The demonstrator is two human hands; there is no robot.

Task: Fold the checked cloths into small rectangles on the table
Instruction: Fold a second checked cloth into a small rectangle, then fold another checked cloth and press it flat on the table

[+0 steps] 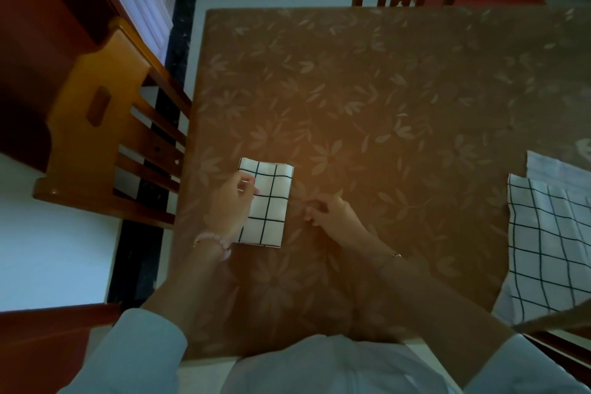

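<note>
Left hand (230,206) lies on the left edge of the folded cloth (271,201), fingers (248,185) bent onto it. I can't tell if it pinches or just presses. Right hand (327,211) is just right of that cloth and apart from it, fingers loosely curled, holding nothing.

The folded cloth is a small checked rectangle, flat on the near-left part of the desk (383,89). I see an unfolded checked cloth (550,243) at the desk's right edge, well apart, part hanging off the near edge, with a paler cloth (558,169) just beyond it. Bead bracelet (212,241) on the left wrist. Wooden chair (105,125) at left.
</note>
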